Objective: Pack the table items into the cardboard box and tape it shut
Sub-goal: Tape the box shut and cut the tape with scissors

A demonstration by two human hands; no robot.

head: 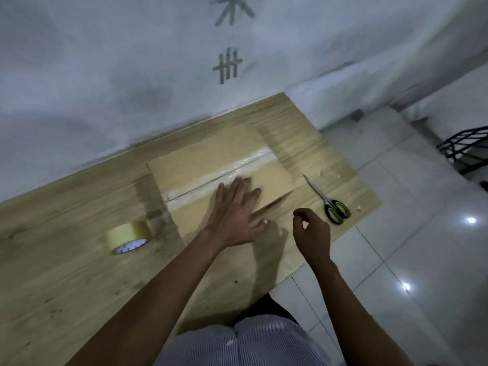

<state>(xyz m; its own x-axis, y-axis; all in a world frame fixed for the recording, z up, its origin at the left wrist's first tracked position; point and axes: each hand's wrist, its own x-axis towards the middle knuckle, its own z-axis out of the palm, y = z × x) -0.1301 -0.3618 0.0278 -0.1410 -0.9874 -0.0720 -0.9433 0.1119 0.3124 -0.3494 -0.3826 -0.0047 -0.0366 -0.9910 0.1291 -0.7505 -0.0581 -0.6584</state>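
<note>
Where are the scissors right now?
In the head view, the scissors lie on the table, right of the cardboard box, just beyond the right hand.

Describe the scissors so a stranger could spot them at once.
On the wooden table against the white wall sits a taped cardboard box. The scissors lie flat on the table right of the box, past the right hand. Nothing else there has black-and-green loop handles and slim metal blades.
</note>
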